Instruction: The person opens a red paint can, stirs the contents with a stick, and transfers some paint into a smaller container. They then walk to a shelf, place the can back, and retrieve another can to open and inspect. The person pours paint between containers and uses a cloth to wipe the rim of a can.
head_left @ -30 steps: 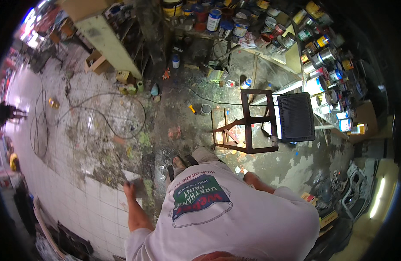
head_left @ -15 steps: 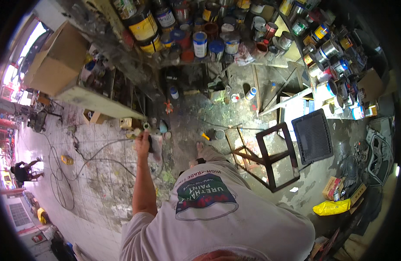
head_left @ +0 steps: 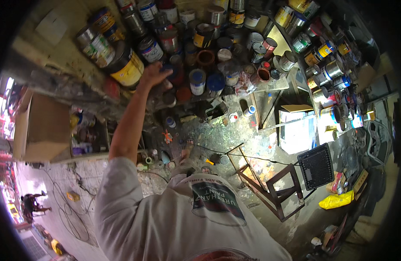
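Note:
My left hand (head_left: 155, 77) reaches up to the crowded shelf of paint cans. Its fingers stretch to the right, apart from the thumb, and I see nothing held in them. They are beside a dark can with a blue lid (head_left: 169, 69). Left of the hand stands a large can with a yellow label (head_left: 130, 68), and behind it a can with a white-and-purple label (head_left: 151, 49). To the right are a white can with a blue lid (head_left: 197, 82) and a rust-brown open can (head_left: 205, 58). My right hand is out of view.
A dark wooden frame (head_left: 276, 195) and a black ribbed panel (head_left: 315, 166) stand to the right. A cable (head_left: 252, 162) crosses the floor. A cardboard box (head_left: 46, 128) sits at the left, and a yellow packet (head_left: 336, 200) lies at the lower right.
My left hand has risen from the small containers near the floor to the paint-can shelf. My body has leaned forward, and the view has shifted with it.

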A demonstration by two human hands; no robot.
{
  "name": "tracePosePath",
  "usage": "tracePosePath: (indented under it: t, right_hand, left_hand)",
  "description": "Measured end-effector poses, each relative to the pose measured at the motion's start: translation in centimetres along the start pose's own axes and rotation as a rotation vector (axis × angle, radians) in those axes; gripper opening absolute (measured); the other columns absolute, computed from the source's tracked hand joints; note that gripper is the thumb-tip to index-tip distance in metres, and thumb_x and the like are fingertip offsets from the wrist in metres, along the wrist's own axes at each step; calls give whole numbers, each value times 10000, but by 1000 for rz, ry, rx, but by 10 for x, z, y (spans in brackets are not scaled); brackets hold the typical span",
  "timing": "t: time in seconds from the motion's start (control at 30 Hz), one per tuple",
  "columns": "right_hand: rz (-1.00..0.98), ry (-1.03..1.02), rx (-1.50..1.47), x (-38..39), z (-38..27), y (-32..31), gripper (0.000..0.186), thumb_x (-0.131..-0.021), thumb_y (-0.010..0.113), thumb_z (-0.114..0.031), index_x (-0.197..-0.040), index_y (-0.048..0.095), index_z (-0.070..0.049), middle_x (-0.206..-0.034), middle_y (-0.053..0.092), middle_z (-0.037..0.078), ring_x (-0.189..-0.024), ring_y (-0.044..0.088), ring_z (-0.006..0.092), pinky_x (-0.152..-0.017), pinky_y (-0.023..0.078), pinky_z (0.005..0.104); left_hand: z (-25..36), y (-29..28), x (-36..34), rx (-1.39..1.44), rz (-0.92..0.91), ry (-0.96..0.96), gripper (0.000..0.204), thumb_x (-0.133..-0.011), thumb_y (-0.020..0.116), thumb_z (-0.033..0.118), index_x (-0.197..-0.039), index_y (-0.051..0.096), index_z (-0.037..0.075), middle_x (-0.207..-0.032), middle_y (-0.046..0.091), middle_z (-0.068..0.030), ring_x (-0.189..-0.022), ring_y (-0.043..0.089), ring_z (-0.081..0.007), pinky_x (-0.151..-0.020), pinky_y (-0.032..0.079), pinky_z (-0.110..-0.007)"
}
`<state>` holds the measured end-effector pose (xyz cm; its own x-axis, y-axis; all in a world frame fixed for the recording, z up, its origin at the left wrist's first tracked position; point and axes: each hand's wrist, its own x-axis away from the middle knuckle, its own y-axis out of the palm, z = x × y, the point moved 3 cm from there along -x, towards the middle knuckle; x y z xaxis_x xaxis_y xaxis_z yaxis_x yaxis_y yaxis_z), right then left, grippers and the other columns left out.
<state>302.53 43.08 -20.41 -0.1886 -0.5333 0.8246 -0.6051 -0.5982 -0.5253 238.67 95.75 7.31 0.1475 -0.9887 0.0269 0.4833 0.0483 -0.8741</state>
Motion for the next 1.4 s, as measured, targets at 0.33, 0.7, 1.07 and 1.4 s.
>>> tracePosePath:
  t: [0.33, 0.7, 1.07, 1.4]
  right_hand:
    - [101, 282, -210, 78, -86, 58, 511, -916, 746, -492, -1198, 751, -66, -1136, 769, 179, -1072, 724, 397, -906, 563, 492]
    - [548, -278, -303, 54, -298, -91, 378, -899, 803, -364, -1144, 738, -83, -879, 762, 175, -798, 753, 343, -704, 574, 440]
    - [452, -778, -230, 98, -515, -215, 1166, -657, 978, -430, -1598, 360, -129, -1510, 556, 199, -1274, 636, 414, -986, 560, 508]
    - [418, -847, -177, 101, -474, -181, 1048, -630, 979, -312, -1500, 427, -121, -1347, 668, 184, -1175, 687, 421, -929, 579, 522]
  left_hand:
    - [22, -30, -259, -337, -259, -73, 1061, -693, 865, 686, -1473, 562, 33, -1465, 621, -211, -1351, 610, -347, -1107, 498, -459]
    - [3, -41, -294, -246, -239, 143, 1070, -700, 861, 630, -1516, 523, 26, -1516, 574, -221, -1372, 587, -348, -1111, 490, -441]
    - [144, -43, 55, 29, -418, 292, 1037, -659, 906, 496, -1540, 491, 140, -1387, 660, -222, -1256, 651, -423, -1061, 528, -461]
    - [158, 41, 203, 81, -263, 455, 1012, -672, 893, 440, -1536, 469, 127, -1458, 601, -176, -1244, 661, -367, -992, 577, -483]
